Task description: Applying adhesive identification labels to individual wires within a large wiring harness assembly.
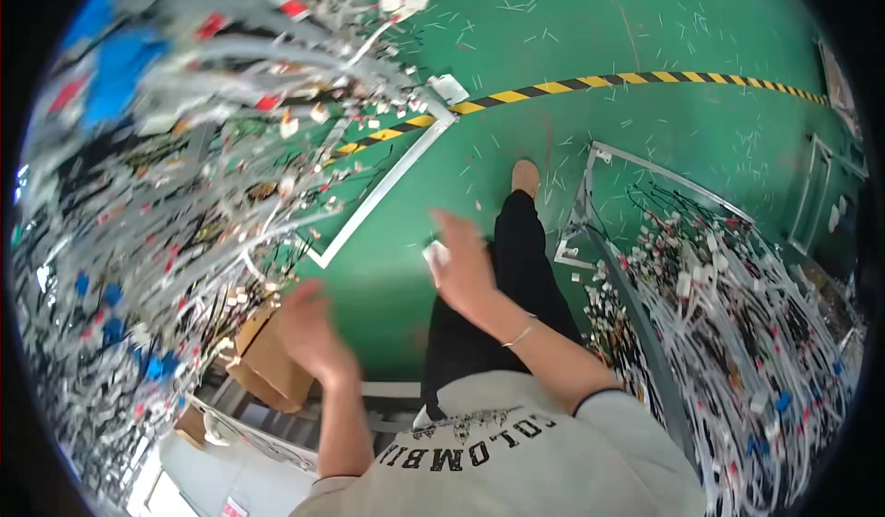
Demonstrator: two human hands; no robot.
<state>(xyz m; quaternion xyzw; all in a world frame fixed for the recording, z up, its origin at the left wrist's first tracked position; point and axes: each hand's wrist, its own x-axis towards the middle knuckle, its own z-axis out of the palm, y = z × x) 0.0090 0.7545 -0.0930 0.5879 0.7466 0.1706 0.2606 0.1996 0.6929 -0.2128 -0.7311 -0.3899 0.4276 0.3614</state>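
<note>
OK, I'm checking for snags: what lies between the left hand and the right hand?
In the head view, green floor shows between the left hand and the right hand, plus a blurred white piece at the right hand.

Floor [572, 1], green, crossed by one yellow-and-black striped tape [590, 82]; thin pale scraps [516, 5] scattered over it. Metal rack [678, 174], right: massed grey cables [719, 342].

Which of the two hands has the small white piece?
The right hand, the one with a thin bracelet: the small white piece appears in its grasp. The left hand, blurred near the cardboard box, shows no such piece.
</note>
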